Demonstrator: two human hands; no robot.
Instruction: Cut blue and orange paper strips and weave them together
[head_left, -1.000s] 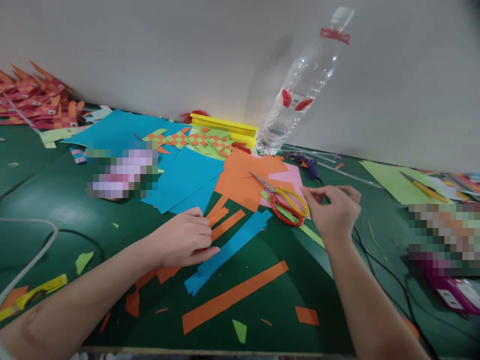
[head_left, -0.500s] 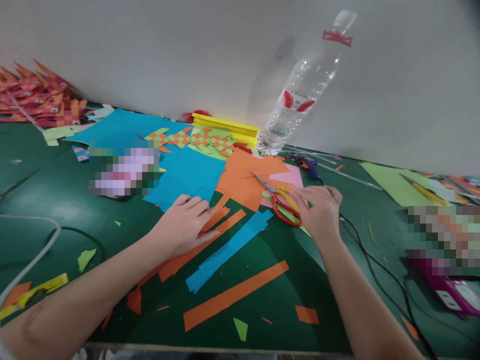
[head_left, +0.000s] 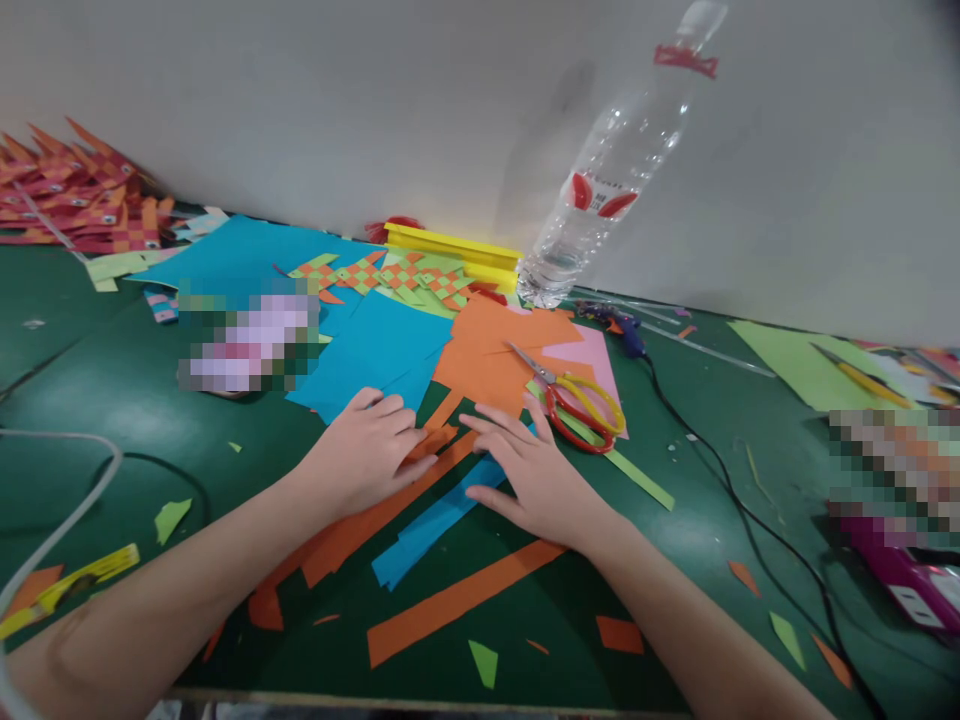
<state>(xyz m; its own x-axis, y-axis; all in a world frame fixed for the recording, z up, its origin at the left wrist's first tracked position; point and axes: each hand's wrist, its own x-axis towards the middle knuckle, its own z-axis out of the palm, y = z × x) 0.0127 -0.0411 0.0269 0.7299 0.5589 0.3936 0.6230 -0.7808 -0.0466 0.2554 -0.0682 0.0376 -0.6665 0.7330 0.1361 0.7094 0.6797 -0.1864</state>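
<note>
My left hand (head_left: 367,455) lies flat, fingers stretched out, on several orange paper strips (head_left: 360,520) on the green table (head_left: 90,400). My right hand (head_left: 532,470) rests open with spread fingers on the blue paper strips (head_left: 431,520) right beside it. The fingertips of both hands nearly meet over the strips. Red and yellow scissors (head_left: 577,400) lie just right of my right hand, untouched, on orange (head_left: 487,350) and pink paper sheets.
Blue sheets (head_left: 375,345), woven paper pieces (head_left: 397,275) and a yellow box (head_left: 450,250) lie behind. A clear bottle (head_left: 607,170) stands by the wall. A loose orange strip (head_left: 457,595) and scraps lie near the front edge. A black cable (head_left: 720,470) runs on the right.
My right hand left the scissors and moved left onto the blue strips, opening flat. My left hand stayed flat on the orange strips, which had slid out towards me a moment earlier.
</note>
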